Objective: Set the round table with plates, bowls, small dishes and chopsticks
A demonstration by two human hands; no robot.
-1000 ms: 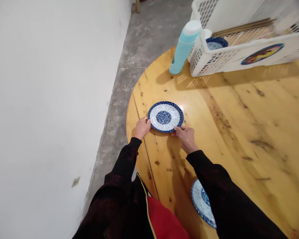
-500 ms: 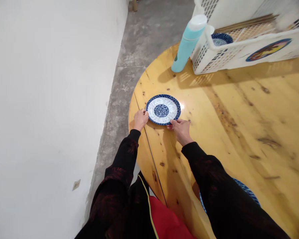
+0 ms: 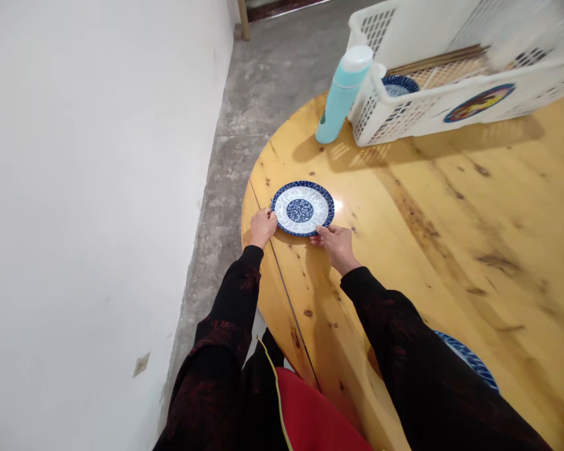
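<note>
A round blue-and-white patterned plate point(image 3: 302, 208) lies face up at the left end of the wooden table. My left hand point(image 3: 264, 227) pinches its rim at the lower left, the fingers closed. At the lower right of the rim, my right hand point(image 3: 334, 243) grips the same plate, thumb on top and fingers partly under the edge. Whether the plate rests flat on the wood or is slightly raised, I cannot tell.
A turquoise bottle point(image 3: 343, 94) with a white cap stands beside a white plastic basket point(image 3: 413, 125) holding another blue-rimmed plate point(image 3: 399, 85) and some sticks. Another patterned plate point(image 3: 472, 357) is partly hidden under my right sleeve. A white wall point(image 3: 98, 188) rises on the left.
The camera view has shifted slightly, so the basket and bottle sit lower and further left in the picture. Both hands keep their hold on the plate, which has hardly moved on the table.
</note>
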